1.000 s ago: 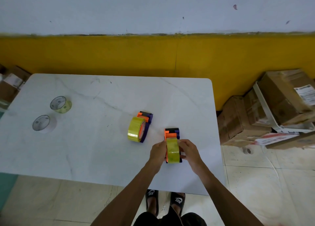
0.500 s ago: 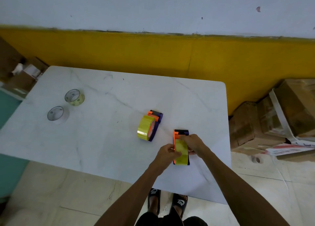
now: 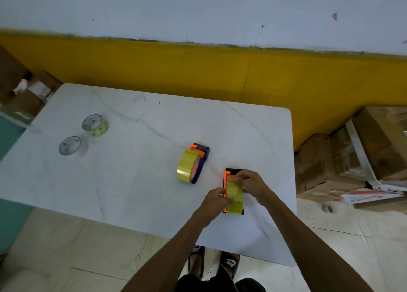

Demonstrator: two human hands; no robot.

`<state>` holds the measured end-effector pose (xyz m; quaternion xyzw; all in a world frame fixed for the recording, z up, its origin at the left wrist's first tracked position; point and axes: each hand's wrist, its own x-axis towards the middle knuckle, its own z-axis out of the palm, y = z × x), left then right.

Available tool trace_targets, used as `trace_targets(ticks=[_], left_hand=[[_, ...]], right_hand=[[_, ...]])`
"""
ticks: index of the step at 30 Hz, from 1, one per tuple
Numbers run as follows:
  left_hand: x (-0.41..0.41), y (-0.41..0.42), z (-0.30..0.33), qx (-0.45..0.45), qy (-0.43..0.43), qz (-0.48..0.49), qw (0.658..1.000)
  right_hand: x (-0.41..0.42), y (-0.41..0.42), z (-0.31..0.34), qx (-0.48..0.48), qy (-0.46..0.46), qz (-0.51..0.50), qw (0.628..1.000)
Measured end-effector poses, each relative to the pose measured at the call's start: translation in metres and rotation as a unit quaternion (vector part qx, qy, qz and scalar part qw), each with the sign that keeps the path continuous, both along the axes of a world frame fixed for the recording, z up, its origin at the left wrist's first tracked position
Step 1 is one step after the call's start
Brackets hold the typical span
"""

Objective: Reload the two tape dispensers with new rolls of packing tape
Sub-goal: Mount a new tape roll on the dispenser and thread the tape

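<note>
I see the near dispenser (image 3: pixel 234 195) at the table's (image 3: pixel 132 181) near right; the left hand (image 3: pixel 217 200) grips its side, the right hand (image 3: pixel 251 182) pinches its tape. The second dispenser (image 3: pixel 193 164) lies just left; two spent rolls (image 3: pixel 83 135) far left.

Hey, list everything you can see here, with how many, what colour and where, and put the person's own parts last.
table: one, white marble-look, centre
near dispenser: one, orange and black, yellow roll loaded, near right of table
far dispenser: one, orange and purple, yellow roll loaded, mid-table
nearly empty rolls: two, pale, table's left side
cardboard boxes: several, brown, floor right; more far left
wall: white above, yellow below
sandals: two, black, under table edge
left hand: grips near dispenser's left side
right hand: pinches tape at its far end
</note>
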<state>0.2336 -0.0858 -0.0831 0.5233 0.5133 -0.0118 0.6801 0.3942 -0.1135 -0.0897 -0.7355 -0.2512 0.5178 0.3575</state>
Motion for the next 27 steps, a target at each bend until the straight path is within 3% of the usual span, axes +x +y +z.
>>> trace_targets(ticks=[12,21,27], left_hand=[[0.001,-0.001,0.003,0.012,0.005,0.013,1.000],[0.001,-0.003,0.001,0.037,0.003,0.006,0.999],[-0.002,0.001,0.001,-0.014,0.002,0.058,0.998]], right_hand=[[-0.004,-0.018,0.005,0.122,-0.065,0.027,0.990],[-0.008,-0.028,0.007,0.157,-0.092,0.032,0.983],[-0.013,-0.032,0.008,0.169,-0.109,0.033,0.979]])
